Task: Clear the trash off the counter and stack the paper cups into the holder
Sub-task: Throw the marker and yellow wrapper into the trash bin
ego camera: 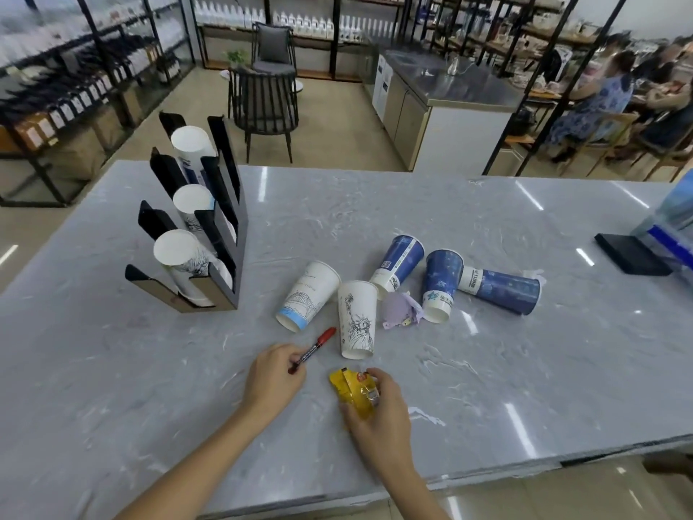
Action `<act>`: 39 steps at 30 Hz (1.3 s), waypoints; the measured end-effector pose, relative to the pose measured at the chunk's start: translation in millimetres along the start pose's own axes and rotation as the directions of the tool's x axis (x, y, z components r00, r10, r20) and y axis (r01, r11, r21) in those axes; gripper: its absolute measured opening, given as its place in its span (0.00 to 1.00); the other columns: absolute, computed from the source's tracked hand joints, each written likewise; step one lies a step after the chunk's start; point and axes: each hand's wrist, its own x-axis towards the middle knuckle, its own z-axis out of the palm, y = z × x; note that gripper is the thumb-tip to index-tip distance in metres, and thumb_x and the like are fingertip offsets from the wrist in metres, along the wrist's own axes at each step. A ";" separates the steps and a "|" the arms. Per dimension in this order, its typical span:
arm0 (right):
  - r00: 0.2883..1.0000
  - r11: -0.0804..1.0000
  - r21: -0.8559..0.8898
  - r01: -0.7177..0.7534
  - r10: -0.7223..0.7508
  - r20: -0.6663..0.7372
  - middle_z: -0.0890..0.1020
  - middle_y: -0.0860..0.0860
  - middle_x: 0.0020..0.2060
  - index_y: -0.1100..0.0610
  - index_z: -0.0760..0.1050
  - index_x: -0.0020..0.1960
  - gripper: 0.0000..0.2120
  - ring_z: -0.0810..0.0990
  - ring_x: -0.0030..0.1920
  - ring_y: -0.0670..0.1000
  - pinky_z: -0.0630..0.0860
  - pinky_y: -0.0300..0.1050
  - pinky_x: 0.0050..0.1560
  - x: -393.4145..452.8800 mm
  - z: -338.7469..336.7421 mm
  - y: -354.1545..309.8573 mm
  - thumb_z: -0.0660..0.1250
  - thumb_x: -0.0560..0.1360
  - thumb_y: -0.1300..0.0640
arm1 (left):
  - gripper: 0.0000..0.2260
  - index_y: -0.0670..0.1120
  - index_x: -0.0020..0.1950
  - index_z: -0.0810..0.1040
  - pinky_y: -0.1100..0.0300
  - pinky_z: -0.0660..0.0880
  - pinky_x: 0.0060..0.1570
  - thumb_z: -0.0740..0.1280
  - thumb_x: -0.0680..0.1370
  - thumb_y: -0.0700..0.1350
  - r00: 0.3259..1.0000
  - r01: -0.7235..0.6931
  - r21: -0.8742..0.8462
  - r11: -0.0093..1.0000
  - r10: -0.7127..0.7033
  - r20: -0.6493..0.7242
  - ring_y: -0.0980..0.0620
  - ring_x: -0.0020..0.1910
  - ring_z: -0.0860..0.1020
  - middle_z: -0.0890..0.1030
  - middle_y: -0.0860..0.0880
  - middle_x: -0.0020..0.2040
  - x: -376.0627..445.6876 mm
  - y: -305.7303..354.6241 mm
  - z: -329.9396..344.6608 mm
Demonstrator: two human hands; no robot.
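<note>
My left hand (275, 377) grips a red-capped marker (313, 350) by its lower end, cap pointing up and right. A crumpled yellow wrapper (354, 392) is held in my right hand (378, 410) just above the grey marble counter (525, 369). Several paper cups lie on their sides past my hands: two white ones (307, 296) (357, 319) and three blue ones (399, 264) (440, 285) (500, 290). A crumpled purple wrapper (401, 308) sits between the cups. The black cup holder (210, 234) stands at the left with white cups (183, 260) in its three slots.
A black stand with a blue-and-clear box (660, 234) sits at the counter's right edge. The counter's near edge runs close under my right wrist. Beyond the counter are black chairs (266, 103), a steel counter, shelves and seated people at the far right.
</note>
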 end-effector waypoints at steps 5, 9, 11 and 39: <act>0.998 0.994 0.100 0.038 -0.043 0.041 0.82 0.41 0.55 0.42 0.71 0.67 0.30 0.80 0.54 0.42 0.71 0.26 0.49 3.6 -8.3 0.1 0.79 0.70 0.53 | 0.10 0.50 0.44 0.86 0.58 0.76 0.39 0.76 0.68 0.36 0.992 0.057 -0.060 0.997 -0.064 -0.108 0.56 0.33 0.79 0.80 0.58 0.34 -31.9 -0.2 -11.4; 0.990 0.984 0.140 0.108 -0.119 0.072 0.82 0.35 0.53 0.36 0.71 0.62 0.28 0.79 0.54 0.33 0.71 0.24 0.51 5.7 -13.3 -6.3 0.79 0.69 0.54 | 0.11 0.49 0.44 0.87 0.58 0.77 0.39 0.77 0.68 0.35 0.976 0.085 -0.085 0.993 -0.100 -0.191 0.56 0.34 0.79 0.82 0.56 0.35 -62.5 -1.1 -21.5; 0.983 0.981 0.140 0.135 -0.150 0.107 0.82 0.36 0.54 0.41 0.73 0.64 0.27 0.77 0.55 0.30 0.70 0.22 0.52 7.4 -14.4 -8.8 0.79 0.69 0.54 | 0.11 0.50 0.46 0.87 0.56 0.80 0.41 0.76 0.69 0.35 0.965 0.133 -0.133 0.982 -0.159 -0.210 0.56 0.36 0.82 0.84 0.55 0.38 -77.7 -3.5 -26.9; 0.488 0.841 0.353 0.409 -0.529 0.694 0.81 0.40 0.61 0.49 0.73 0.71 0.29 0.80 0.59 0.39 0.80 0.39 0.57 -149.8 148.1 -88.2 0.78 0.72 0.53 | 0.19 0.61 0.44 0.85 0.62 0.78 0.40 0.75 0.70 0.35 0.316 0.450 -0.552 0.702 -0.703 -0.637 0.54 0.37 0.81 0.84 0.53 0.40 -378.5 -109.7 -97.6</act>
